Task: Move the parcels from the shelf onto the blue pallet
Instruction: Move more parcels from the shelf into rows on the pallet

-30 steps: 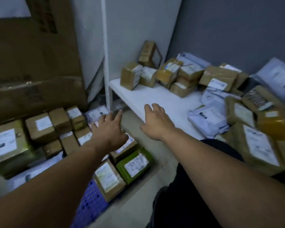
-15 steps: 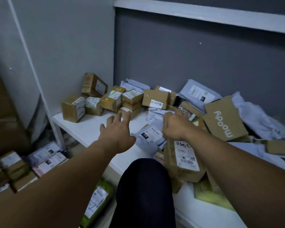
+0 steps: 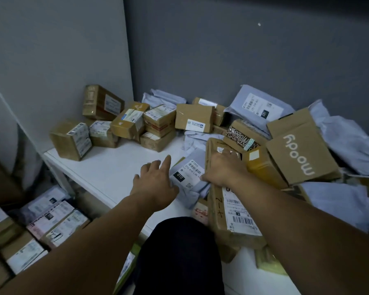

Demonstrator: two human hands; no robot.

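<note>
Brown boxes and grey mailer bags are piled on the white shelf (image 3: pixel 115 167). My right hand (image 3: pixel 224 169) lies on a long brown box (image 3: pixel 222 220) with a barcode label, its fingers curled over the box's far end. To its left lies a grey mailer bag (image 3: pixel 188 175) marked 010. My left hand (image 3: pixel 156 184) is spread open with straight fingers and touches that bag's left edge. The blue pallet is out of view.
A tan box printed "moody" (image 3: pixel 300 150) leans on the pile to the right. Small boxes (image 3: pixel 70 139) stand at the shelf's back left by the wall. More parcels (image 3: pixel 51 218) lie low on the left. My dark-clothed knee (image 3: pixel 179 252) is against the shelf's front edge.
The view swung from the parcels at lower left to the shelf. Both hands moved forward to the pile; my right hand settled on the long brown box, my left reached the grey bag.
</note>
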